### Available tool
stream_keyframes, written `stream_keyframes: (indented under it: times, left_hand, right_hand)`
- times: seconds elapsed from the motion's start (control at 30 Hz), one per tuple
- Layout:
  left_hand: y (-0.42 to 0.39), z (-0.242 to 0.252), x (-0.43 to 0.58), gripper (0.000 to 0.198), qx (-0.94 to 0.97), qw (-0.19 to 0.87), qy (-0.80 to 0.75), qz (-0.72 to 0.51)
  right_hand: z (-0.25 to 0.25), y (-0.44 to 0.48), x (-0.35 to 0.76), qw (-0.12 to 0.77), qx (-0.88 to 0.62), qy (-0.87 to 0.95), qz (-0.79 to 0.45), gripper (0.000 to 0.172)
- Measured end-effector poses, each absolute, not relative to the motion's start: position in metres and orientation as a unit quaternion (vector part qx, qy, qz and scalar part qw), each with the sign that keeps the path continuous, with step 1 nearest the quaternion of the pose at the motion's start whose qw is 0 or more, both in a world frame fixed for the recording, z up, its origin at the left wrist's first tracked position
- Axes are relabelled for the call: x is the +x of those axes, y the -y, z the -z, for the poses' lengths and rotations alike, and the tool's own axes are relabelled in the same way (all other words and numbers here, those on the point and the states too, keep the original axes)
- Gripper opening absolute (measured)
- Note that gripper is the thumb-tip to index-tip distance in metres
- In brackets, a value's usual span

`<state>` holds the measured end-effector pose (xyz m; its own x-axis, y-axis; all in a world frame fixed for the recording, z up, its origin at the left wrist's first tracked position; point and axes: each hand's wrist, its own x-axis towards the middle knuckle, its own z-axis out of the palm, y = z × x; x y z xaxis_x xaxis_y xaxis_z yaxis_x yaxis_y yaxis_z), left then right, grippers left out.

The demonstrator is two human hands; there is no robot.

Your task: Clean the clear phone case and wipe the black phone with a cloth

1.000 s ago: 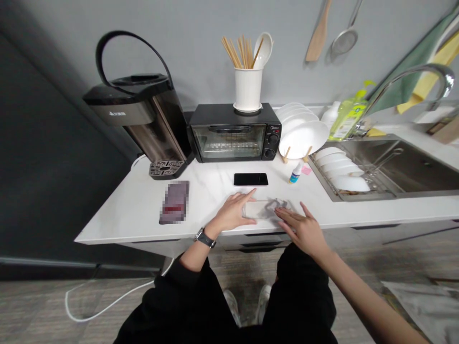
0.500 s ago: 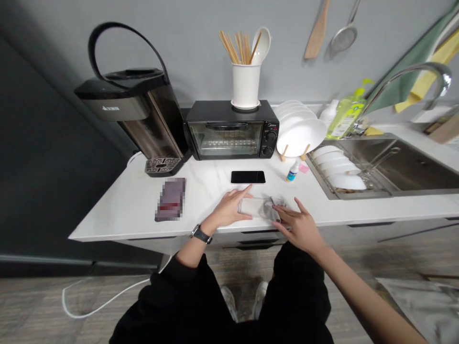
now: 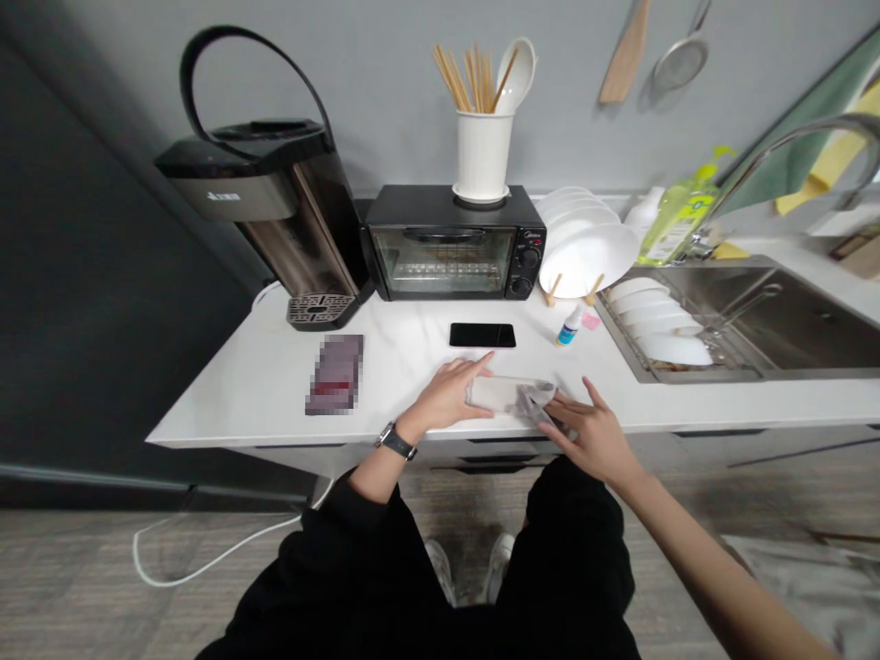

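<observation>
Fingers of your left hand [image 3: 454, 394] were spread wide at the left end of the pale packet [image 3: 496, 394], which lay on the counter [image 3: 405, 344], nearer you than the phone [image 3: 482, 335]. Your right hand [image 3: 597, 438] met its crumpled grey end; grip could not be determined.

One head-worn camera is looking forward and steeply down from above the person's black trousers [image 3: 581, 550]; it is facing a white worktop [image 3: 240, 394], which is crossing the middle of the view, while a grey wall [image 3: 385, 82] is closing off the far side; the wide frame is stretching from a dark panel [image 3: 89, 275] on the left to a sink [image 3: 811, 316] on the right; the left hand [image 3: 450, 394] and right hand [image 3: 595, 435] are lying nearer the lens than the wall.
</observation>
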<state>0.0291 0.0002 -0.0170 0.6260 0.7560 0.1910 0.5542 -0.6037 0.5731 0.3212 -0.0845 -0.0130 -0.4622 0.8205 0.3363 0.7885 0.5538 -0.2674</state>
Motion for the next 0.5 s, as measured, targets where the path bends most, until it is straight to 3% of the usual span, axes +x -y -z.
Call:
stream_keyframes:
  times: [0.2, 0.4, 0.5]
  left_hand:
    - [0.004, 0.012, 0.023, 0.106, 0.878, 0.229, -0.365, -0.208]
    - [0.005, 0.011, 0.024, 0.111, 0.871, 0.227, -0.385, -0.202]
    - [0.004, 0.012, 0.028, 0.113, 0.878, 0.231, -0.374, -0.191]
  right_hand:
    - [0.009, 0.056, 0.246, 0.203, -0.396, 0.89, -0.098, 0.04]
    - [0.011, 0.065, 0.311, 0.198, -0.436, 0.878, -0.015, 0.038]
    - [0.012, 0.086, 0.312, 0.212, -0.447, 0.868, -0.044, 0.038]
